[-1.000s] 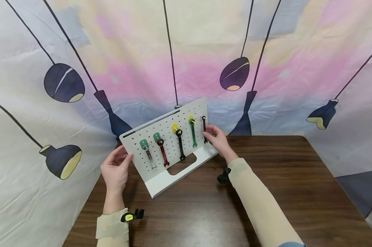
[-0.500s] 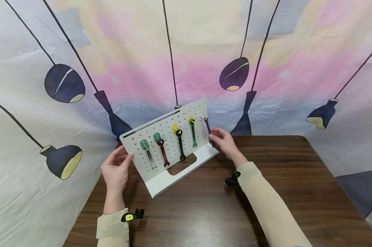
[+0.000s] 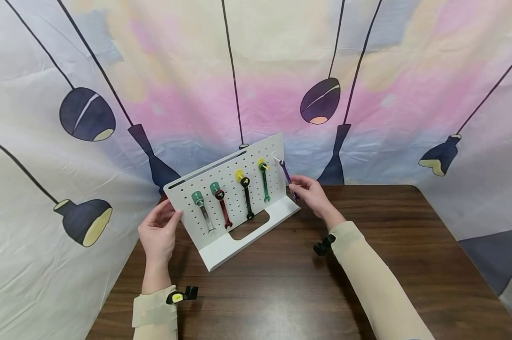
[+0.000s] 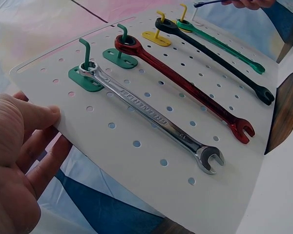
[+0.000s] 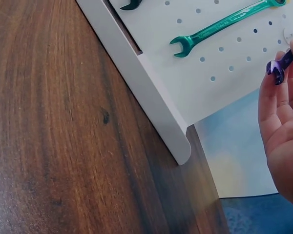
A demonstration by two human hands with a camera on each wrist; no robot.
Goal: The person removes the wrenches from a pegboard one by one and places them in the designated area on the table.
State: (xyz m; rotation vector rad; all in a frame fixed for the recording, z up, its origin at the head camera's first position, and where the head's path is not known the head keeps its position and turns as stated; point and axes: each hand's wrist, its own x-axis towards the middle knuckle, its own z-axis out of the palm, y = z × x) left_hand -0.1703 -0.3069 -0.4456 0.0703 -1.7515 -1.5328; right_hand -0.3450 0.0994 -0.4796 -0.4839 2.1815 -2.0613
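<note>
A white perforated pegboard stand (image 3: 219,252) stands tilted on the table. My left hand (image 3: 157,236) holds its left edge, thumb in front and fingers behind. My right hand (image 3: 313,196) pinches a purple combination wrench (image 3: 286,173) near its open-jaw end, at the board's right side. The wrench slants, its ring end right at the tip of a white hook (image 3: 276,158). Four-sided views aside, the left wrist view shows a silver wrench (image 4: 141,107), a red wrench (image 4: 180,85), a black wrench (image 4: 219,63) and a green wrench (image 4: 224,44) hanging from green and yellow hooks.
The stand sits on a dark wood-grain table (image 3: 260,293), near its back edge. Behind it hangs a cloth backdrop (image 3: 272,47) printed with lamps. A handle-shaped cutout opens at the board's lower middle.
My right hand has moved to the right, swinging the purple wrench's lower end out from the board. The left hand stays on the board's edge.
</note>
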